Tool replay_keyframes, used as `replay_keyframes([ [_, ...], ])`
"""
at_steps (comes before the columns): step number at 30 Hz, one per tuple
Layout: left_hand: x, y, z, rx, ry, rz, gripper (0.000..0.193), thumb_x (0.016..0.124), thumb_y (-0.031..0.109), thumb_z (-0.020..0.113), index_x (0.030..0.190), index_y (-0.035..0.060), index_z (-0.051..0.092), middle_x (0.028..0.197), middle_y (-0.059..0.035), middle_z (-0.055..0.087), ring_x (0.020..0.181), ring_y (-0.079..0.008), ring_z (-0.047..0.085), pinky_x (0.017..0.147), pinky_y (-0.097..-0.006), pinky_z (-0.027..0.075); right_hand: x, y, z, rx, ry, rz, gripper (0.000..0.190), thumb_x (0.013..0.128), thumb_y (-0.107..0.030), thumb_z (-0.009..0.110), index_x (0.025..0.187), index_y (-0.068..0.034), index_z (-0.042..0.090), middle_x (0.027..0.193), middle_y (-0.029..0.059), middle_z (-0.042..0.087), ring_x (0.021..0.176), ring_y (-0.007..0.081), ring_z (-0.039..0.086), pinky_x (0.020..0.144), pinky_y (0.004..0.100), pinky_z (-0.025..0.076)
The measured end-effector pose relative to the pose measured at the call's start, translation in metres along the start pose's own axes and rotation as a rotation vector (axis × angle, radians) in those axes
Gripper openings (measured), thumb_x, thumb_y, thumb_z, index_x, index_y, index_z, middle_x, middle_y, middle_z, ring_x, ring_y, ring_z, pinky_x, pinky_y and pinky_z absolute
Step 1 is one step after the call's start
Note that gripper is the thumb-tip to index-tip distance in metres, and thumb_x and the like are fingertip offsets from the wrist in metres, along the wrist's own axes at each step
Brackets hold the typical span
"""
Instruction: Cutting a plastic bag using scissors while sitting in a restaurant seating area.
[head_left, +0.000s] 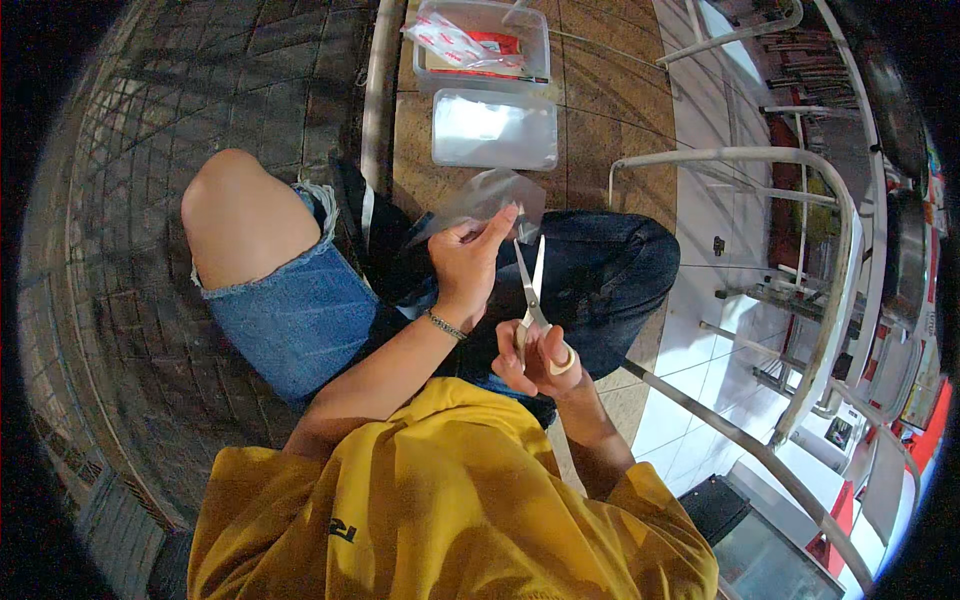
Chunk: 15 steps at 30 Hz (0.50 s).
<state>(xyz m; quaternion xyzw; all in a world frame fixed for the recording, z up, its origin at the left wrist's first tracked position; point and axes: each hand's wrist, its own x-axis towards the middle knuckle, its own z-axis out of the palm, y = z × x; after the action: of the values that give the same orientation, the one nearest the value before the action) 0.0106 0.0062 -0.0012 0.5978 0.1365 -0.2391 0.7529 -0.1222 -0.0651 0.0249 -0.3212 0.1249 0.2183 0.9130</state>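
My left hand (470, 259), with a bracelet at the wrist, pinches a clear plastic sheet or bag (491, 196) above my lap. To its right my right hand (538, 358) holds a pair of scissors (532, 289) by pale handles, the blades apart and pointing away from me. The blade tips are just below the lower edge of the plastic; whether they touch it I cannot tell. A small pale piece shows by my left fingertips. Beyond the plastic lies a translucent plastic lid or shallow tray (495, 129).
An open clear plastic box (481, 75) holding printed and red packets stands on the brown tiles at the top. Metal tube frames (750, 154) rise on the right, with a dark glass-topped thing (772, 555) at lower right. A pale rail or kerb (379, 112) runs left of the box.
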Motion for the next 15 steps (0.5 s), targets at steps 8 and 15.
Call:
replay_keyframes([
  [8,0.003,-0.004,-0.001,-0.012,0.008,0.005,0.022,0.079,0.019,0.074,0.072,-0.0014,0.07,0.067,0.0005,0.064,0.059,-0.0026,0.051,0.055,-0.0193,0.039,0.003,0.002,-0.001,-0.003,-0.021,0.011,0.067,0.075,-0.074,0.046,0.079,-0.008,0.049,0.048,0.0,0.042,0.038,0.009,0.037,0.037,0.022,0.024],
  [15,0.004,-0.007,0.0,-0.056,0.022,0.03,0.022,0.078,0.019,0.075,0.07,-0.0003,0.069,0.066,0.0018,0.063,0.058,-0.0024,0.049,0.053,-0.0193,0.037,0.002,0.002,-0.002,-0.008,-0.007,-0.005,0.067,0.076,-0.074,0.046,0.079,-0.008,0.049,0.047,0.0006,0.042,0.038,0.0093,0.036,0.037,0.0225,0.025],
])
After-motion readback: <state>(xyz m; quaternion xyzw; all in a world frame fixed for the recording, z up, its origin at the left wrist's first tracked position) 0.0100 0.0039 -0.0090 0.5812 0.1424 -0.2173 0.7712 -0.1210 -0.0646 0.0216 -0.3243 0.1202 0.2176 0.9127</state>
